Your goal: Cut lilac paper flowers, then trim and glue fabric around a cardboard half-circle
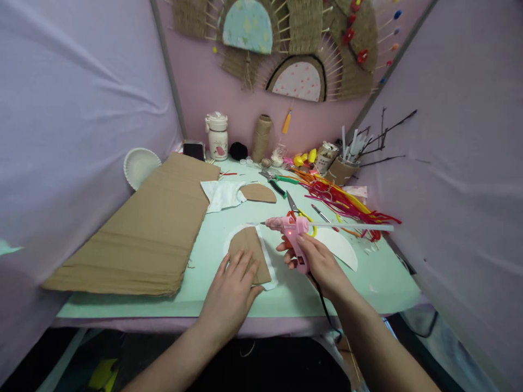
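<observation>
My right hand (316,260) grips a pink hot glue gun (295,233) by its handle, with a long clear glue stick (355,225) poking out the back. Its nozzle points left, above the upper edge of a white fabric piece (267,261). On that fabric lies a half-round of brown cardboard (250,242), leaving a pale margin around it. My left hand (232,286) rests on the cardboard, fingers stretched out and pressing it flat. A white half-round sheet (337,247) lies to the right, partly behind my right hand.
A large cardboard sheet (143,234) covers the table's left side. Scissors (292,202), green-handled pliers (281,178) and many-coloured pipe cleaners (339,198) lie on the right. White cloth (223,195) and another cardboard half-round (259,193) sit behind. A bottle (218,139) stands at the back.
</observation>
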Demonstrator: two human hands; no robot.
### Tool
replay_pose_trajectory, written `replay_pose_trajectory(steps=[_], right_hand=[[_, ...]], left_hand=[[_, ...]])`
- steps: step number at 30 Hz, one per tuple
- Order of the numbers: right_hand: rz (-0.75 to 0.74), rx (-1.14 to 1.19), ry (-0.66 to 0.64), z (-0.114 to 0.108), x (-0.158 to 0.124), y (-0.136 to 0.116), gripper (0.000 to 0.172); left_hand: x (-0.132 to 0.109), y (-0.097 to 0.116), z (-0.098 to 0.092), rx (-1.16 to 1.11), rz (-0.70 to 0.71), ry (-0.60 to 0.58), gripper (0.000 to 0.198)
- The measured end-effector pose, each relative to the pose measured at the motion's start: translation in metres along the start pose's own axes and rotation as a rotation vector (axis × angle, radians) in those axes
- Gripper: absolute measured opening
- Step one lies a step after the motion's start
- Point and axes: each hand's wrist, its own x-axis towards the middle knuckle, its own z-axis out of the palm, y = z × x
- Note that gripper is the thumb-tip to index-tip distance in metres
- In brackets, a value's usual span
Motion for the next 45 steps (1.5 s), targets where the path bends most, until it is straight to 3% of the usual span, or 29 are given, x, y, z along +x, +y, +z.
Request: replay_pose_trajectory(steps=[5,17,25,34,45], right_hand=[[0.113,-0.107,-0.077,0.003,0.014,0.001,0.031],[-0.045,-0.607,-0.021,0.006,0.029,0.000,0.035],[-0.040,-0.642,-0.012,0.007,0.029,0.001,0.032],[-0.044,-0.677,-0.023,0.007,0.032,0.006,0.034],[-0.052,-0.697,-0.022,0.008,0.032,0.006,0.034]], left_hand=[[-0.005,0.004,-0.002,-0.012,0.018,0.033,0.062],[-0.005,0.004,-0.001,-0.059,-0.001,0.034,0.060],[-0.006,0.002,0.001,-0.076,0.000,0.053,0.058],[-0.006,0.006,0.000,0.102,0.005,0.060,0.060],[-0.006,0.005,0.001,0.153,0.016,0.066,0.060]])
